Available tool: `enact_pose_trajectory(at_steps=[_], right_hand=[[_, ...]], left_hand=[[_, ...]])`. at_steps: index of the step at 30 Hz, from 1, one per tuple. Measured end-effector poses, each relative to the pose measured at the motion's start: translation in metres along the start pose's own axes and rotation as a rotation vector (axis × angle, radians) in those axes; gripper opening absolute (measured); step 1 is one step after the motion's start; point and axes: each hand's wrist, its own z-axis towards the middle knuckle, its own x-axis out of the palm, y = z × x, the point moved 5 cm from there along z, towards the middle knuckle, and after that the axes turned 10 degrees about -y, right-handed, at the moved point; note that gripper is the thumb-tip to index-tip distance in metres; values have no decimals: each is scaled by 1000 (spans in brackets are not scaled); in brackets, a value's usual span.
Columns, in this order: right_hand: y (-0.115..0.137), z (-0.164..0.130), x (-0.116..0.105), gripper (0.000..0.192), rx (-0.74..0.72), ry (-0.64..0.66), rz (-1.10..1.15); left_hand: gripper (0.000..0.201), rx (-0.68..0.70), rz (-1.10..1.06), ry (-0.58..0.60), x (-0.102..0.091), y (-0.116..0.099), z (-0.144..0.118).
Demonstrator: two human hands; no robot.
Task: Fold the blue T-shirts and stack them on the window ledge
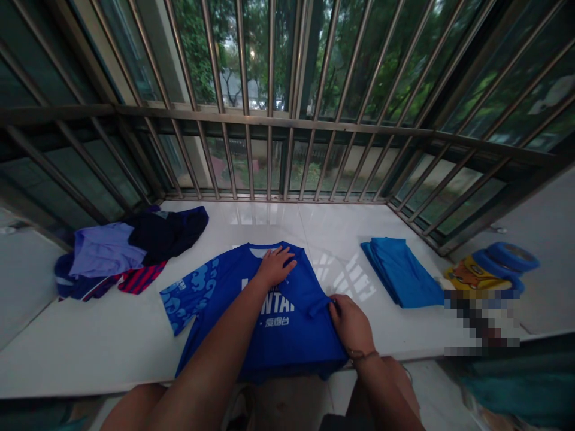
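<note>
Blue jersey point(251, 311) lay soft, limp; left hand point(274, 267) pressed flat near collar, right hand point(350, 323) pinched folded sleeve edge.

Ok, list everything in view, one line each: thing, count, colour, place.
jersey: one, blue with white lettering, flat on the sill's front middle
folded garment: one, blue, right of the jersey
clothes pile: several, purple, navy, red-striped, left
printed item: one, yellow and blue, far right
sill: one, white, glossy
window bars: many, metal, behind
left hand: flat on the jersey's collar area
right hand: fingers pinching the jersey's folded right sleeve
</note>
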Motion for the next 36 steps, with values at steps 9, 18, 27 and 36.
enact_pose_trajectory(at_steps=[9, 18, 27, 36], right_hand=[[-6, -8, -2, 38, -33, -80, -33], [-2, -9, 0, 33, -44, -56, -53], [3, -8, -4, 32, -45, -58, -88], [5, -8, -4, 29, -47, -74, -113]], left_hand=[[63, 63, 64, 5, 4, -2, -3], [50, 159, 138, -142, 5, -30, 7], [67, 252, 163, 92, 35, -55, 17], [54, 45, 205, -72, 15, -54, 33]])
